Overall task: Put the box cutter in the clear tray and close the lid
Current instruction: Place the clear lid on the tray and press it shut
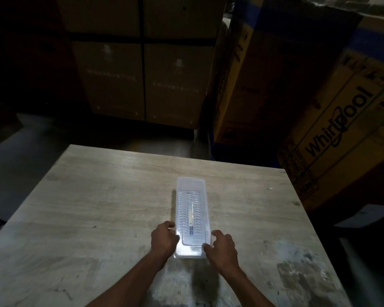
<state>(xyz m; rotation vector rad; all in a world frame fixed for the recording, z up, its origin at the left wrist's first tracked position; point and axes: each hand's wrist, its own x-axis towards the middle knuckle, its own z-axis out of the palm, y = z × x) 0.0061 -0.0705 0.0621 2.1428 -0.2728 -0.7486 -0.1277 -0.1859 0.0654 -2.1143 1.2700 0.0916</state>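
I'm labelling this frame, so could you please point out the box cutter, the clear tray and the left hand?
box cutter [191, 218]: head view, middle of its body.
clear tray [190, 181]: head view, far end wall.
left hand [164, 238]: head view, back of the hand.

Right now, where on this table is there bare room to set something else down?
Bare wood lies left of the clear tray out to the table edge, right of it toward the Whirlpool box, and beyond its far end. It's crowded at the tray's near end, where the left hand and right hand sit.
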